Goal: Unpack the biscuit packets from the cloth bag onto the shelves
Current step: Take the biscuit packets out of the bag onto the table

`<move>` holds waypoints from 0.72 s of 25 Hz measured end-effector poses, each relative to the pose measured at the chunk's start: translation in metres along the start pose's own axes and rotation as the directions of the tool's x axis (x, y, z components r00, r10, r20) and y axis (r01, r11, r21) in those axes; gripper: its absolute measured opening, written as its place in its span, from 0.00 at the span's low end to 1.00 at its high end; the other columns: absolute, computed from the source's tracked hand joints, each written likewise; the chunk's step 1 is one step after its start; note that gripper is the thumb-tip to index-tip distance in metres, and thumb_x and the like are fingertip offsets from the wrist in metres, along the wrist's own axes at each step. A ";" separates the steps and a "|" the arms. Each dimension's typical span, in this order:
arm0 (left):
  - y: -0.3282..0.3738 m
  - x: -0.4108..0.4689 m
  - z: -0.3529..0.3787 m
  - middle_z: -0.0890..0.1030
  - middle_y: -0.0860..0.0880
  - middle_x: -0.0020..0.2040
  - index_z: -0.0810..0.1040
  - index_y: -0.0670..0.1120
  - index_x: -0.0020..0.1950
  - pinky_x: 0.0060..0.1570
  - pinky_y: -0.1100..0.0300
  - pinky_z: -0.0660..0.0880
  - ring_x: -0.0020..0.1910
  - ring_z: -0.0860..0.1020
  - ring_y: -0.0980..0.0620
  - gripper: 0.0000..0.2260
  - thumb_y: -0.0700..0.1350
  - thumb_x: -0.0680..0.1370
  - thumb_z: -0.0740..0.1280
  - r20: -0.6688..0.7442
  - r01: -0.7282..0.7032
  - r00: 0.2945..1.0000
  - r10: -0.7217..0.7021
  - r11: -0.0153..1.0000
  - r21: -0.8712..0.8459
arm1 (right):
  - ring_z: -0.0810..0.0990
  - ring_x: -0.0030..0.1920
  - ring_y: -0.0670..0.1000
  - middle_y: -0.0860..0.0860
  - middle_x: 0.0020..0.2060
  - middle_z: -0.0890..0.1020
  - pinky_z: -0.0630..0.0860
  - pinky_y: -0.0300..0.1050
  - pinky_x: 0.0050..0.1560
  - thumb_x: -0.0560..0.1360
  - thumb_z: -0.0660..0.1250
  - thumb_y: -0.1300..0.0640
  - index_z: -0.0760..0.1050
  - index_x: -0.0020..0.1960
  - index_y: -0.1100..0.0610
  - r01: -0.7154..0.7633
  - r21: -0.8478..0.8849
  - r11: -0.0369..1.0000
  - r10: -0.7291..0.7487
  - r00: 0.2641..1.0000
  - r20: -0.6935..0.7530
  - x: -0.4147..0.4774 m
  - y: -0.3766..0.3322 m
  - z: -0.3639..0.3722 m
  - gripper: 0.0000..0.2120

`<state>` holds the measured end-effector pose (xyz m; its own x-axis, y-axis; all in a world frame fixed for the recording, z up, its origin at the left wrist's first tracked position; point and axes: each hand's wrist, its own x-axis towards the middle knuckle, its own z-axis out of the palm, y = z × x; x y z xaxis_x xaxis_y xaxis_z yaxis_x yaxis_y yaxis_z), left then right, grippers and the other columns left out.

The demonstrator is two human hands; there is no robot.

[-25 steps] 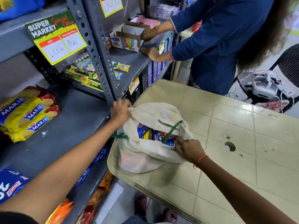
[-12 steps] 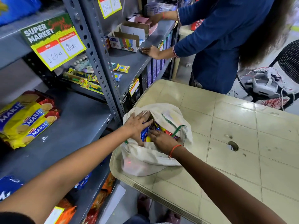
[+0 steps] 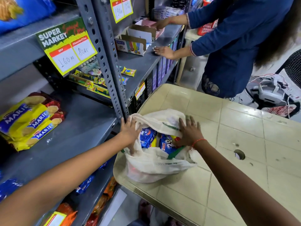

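Observation:
The white cloth bag (image 3: 154,167) lies open on the near left corner of the beige table (image 3: 236,136). Blue biscuit packets (image 3: 147,135) and a second blue one (image 3: 165,141) show in its mouth. My left hand (image 3: 130,131) is at the bag's left rim, fingers curled inside over the cloth. My right hand (image 3: 189,131) lies flat with spread fingers on the bag's far flap, pressing it back. The grey metal shelf (image 3: 81,128) stands directly left of the bag.
Yellow Marie packets (image 3: 31,121) are stacked at the shelf's left. A perforated upright post (image 3: 112,79) rises just behind the bag. Another person in blue (image 3: 236,46) handles boxes on the farther shelf. More packets fill the lower shelves (image 3: 84,185). The table has a hole (image 3: 239,154).
Both hands were together inside the bag's mouth; now they are spread apart, left to the rim, right onto the far flap, and the mouth is wider with the blue packets exposed.

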<state>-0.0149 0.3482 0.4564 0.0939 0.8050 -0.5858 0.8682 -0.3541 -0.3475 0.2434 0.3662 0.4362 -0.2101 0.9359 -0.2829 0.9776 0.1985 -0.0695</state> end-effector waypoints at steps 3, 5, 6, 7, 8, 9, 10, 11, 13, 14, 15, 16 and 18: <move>0.018 0.010 -0.021 0.71 0.43 0.68 0.64 0.49 0.72 0.63 0.46 0.68 0.69 0.67 0.41 0.31 0.56 0.72 0.69 -0.294 -0.336 0.917 0.269 0.919 -0.205 | 0.82 0.50 0.60 0.63 0.49 0.81 0.82 0.50 0.45 0.65 0.75 0.56 0.79 0.50 0.63 0.416 0.006 0.910 -0.386 0.850 -0.360 -0.008 -0.033 0.014 0.17; 0.026 0.017 -0.023 0.71 0.44 0.68 0.66 0.49 0.72 0.63 0.50 0.70 0.68 0.69 0.42 0.29 0.55 0.74 0.68 -0.290 -0.419 0.894 0.342 0.868 -0.268 | 0.80 0.54 0.60 0.63 0.56 0.78 0.79 0.52 0.52 0.73 0.65 0.61 0.77 0.56 0.63 0.519 -0.011 0.855 -0.516 0.849 -0.115 -0.013 -0.060 0.022 0.12; 0.025 0.020 -0.023 0.67 0.44 0.72 0.61 0.48 0.75 0.68 0.49 0.67 0.70 0.66 0.42 0.35 0.59 0.72 0.68 -0.248 -0.389 0.912 0.328 0.883 -0.262 | 0.74 0.64 0.59 0.62 0.66 0.72 0.72 0.52 0.64 0.76 0.59 0.60 0.72 0.65 0.62 0.464 -0.039 0.885 -0.464 0.886 -0.006 -0.012 -0.068 0.029 0.18; 0.020 0.024 -0.023 0.61 0.44 0.76 0.55 0.49 0.77 0.72 0.47 0.62 0.73 0.62 0.42 0.43 0.64 0.69 0.69 -0.202 -0.327 0.938 0.283 0.914 -0.240 | 0.64 0.73 0.58 0.60 0.73 0.64 0.63 0.52 0.73 0.78 0.56 0.58 0.63 0.72 0.62 0.363 -0.065 0.930 -0.365 0.931 -0.017 -0.006 -0.070 0.031 0.23; 0.014 0.027 -0.024 0.55 0.45 0.78 0.49 0.51 0.79 0.74 0.44 0.58 0.76 0.58 0.41 0.50 0.69 0.65 0.69 -0.176 -0.265 0.957 0.229 0.939 -0.220 | 0.55 0.76 0.58 0.60 0.76 0.56 0.54 0.54 0.76 0.79 0.54 0.56 0.56 0.75 0.61 0.256 -0.068 0.964 -0.260 0.963 -0.066 0.000 -0.068 0.028 0.26; 0.007 0.030 -0.027 0.50 0.45 0.79 0.43 0.54 0.79 0.74 0.41 0.54 0.77 0.54 0.39 0.56 0.72 0.61 0.69 -0.164 -0.221 0.968 0.189 0.953 -0.209 | 0.49 0.77 0.59 0.60 0.77 0.52 0.49 0.58 0.76 0.79 0.54 0.52 0.52 0.76 0.61 0.154 -0.053 0.987 -0.159 0.982 -0.106 0.004 -0.064 0.021 0.28; 0.000 0.032 -0.029 0.47 0.44 0.79 0.40 0.56 0.78 0.74 0.40 0.53 0.77 0.52 0.38 0.59 0.74 0.58 0.69 -0.152 -0.197 0.974 0.168 0.959 -0.202 | 0.47 0.78 0.60 0.61 0.77 0.50 0.48 0.62 0.75 0.79 0.55 0.49 0.51 0.76 0.60 0.072 -0.037 0.997 -0.077 0.989 -0.127 0.009 -0.056 0.015 0.31; -0.005 0.034 -0.032 0.46 0.43 0.79 0.38 0.57 0.77 0.73 0.39 0.51 0.77 0.49 0.38 0.60 0.74 0.56 0.69 -0.140 -0.185 0.977 0.160 0.963 -0.197 | 0.46 0.77 0.61 0.61 0.77 0.49 0.47 0.65 0.74 0.77 0.57 0.44 0.50 0.76 0.59 0.009 -0.031 0.999 -0.013 0.992 -0.127 0.013 -0.045 0.010 0.34; -0.008 0.035 -0.029 0.44 0.43 0.79 0.38 0.57 0.77 0.74 0.39 0.47 0.78 0.46 0.38 0.62 0.74 0.55 0.70 -0.106 -0.180 0.981 0.164 0.969 -0.171 | 0.48 0.77 0.62 0.60 0.77 0.51 0.50 0.67 0.73 0.75 0.59 0.39 0.54 0.75 0.60 -0.122 0.004 0.993 0.122 0.991 -0.051 0.020 -0.019 0.005 0.37; -0.008 0.035 -0.025 0.43 0.43 0.79 0.38 0.57 0.77 0.74 0.38 0.46 0.78 0.45 0.38 0.62 0.74 0.54 0.71 -0.082 -0.180 0.982 0.170 0.972 -0.149 | 0.52 0.77 0.61 0.60 0.76 0.56 0.55 0.66 0.72 0.75 0.59 0.41 0.59 0.73 0.60 -0.172 0.039 0.984 0.173 0.985 -0.020 0.021 -0.008 0.004 0.33; -0.007 0.035 -0.021 0.44 0.43 0.79 0.38 0.56 0.77 0.74 0.38 0.45 0.78 0.45 0.38 0.63 0.73 0.54 0.71 -0.059 -0.181 0.983 0.174 0.973 -0.141 | 0.59 0.74 0.61 0.60 0.73 0.63 0.62 0.63 0.70 0.76 0.59 0.45 0.65 0.69 0.60 -0.191 0.076 0.979 0.194 0.981 -0.029 0.020 0.003 0.004 0.27; -0.007 0.036 -0.018 0.45 0.43 0.79 0.39 0.56 0.78 0.75 0.38 0.47 0.78 0.47 0.38 0.62 0.72 0.55 0.72 -0.040 -0.187 0.982 0.183 0.972 -0.144 | 0.66 0.69 0.61 0.61 0.68 0.70 0.70 0.59 0.65 0.77 0.59 0.49 0.70 0.64 0.60 -0.182 0.123 0.976 0.191 0.979 -0.072 0.021 0.014 0.004 0.21; -0.008 0.040 -0.019 0.50 0.45 0.80 0.41 0.56 0.78 0.76 0.42 0.53 0.77 0.53 0.40 0.60 0.70 0.58 0.73 -0.066 -0.260 0.965 0.252 0.926 -0.272 | 0.75 0.60 0.62 0.63 0.58 0.78 0.76 0.54 0.55 0.76 0.61 0.55 0.74 0.57 0.61 -0.183 0.284 0.941 0.227 0.965 -0.132 0.025 0.030 0.001 0.14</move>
<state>-0.0082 0.3923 0.4498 0.3416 0.7193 -0.6049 0.9125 -0.4080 0.0302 0.2674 0.3950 0.4266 0.0208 0.9864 -0.1629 0.9560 -0.0673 -0.2856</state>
